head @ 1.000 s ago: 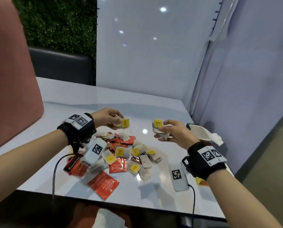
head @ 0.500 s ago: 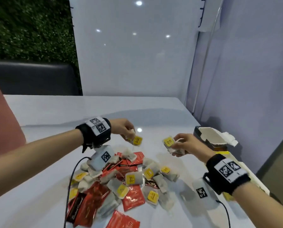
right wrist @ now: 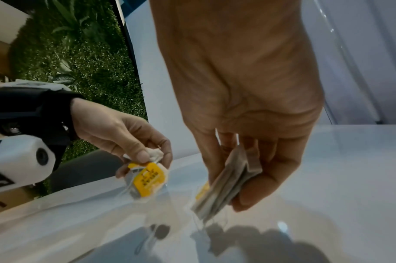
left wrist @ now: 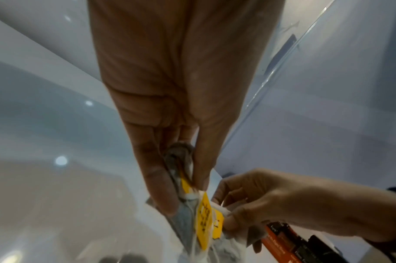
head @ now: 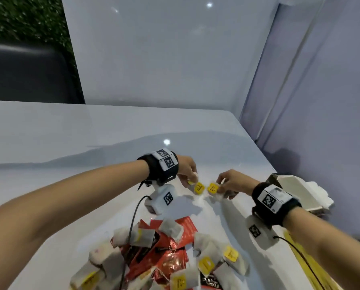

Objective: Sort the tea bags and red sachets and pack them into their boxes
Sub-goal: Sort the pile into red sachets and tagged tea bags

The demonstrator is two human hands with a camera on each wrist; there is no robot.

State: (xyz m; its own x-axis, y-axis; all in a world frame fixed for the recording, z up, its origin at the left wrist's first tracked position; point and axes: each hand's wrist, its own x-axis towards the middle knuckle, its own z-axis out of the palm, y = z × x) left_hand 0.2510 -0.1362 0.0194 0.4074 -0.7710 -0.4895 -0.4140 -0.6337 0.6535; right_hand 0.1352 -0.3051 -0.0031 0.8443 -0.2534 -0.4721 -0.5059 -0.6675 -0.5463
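My left hand (head: 192,180) pinches a white tea bag with a yellow tag (head: 199,187) just above the white table (head: 70,143). In the left wrist view, thumb and fingers of the left hand (left wrist: 188,185) hold that tea bag (left wrist: 205,220) at its top. My right hand (head: 222,188) grips a small stack of tea bags (head: 214,190). The right wrist view shows this stack (right wrist: 228,185) edge-on between thumb and fingers of the right hand (right wrist: 235,192). The two yellow tags nearly touch. A pile of tea bags (head: 170,227) and red sachets (head: 170,266) lies nearer me.
An open cardboard box (head: 296,191) sits at the table's right edge, beyond my right wrist. A yellow box edge (head: 300,258) shows under my right forearm. Cables run from both wrist cameras over the pile. A white panel stands behind the table, a grey wall on the right.
Both hands have moved forward, past the pile, and closer together, each keeping its tea bags. The view has shifted, and the pile now lies low in it.
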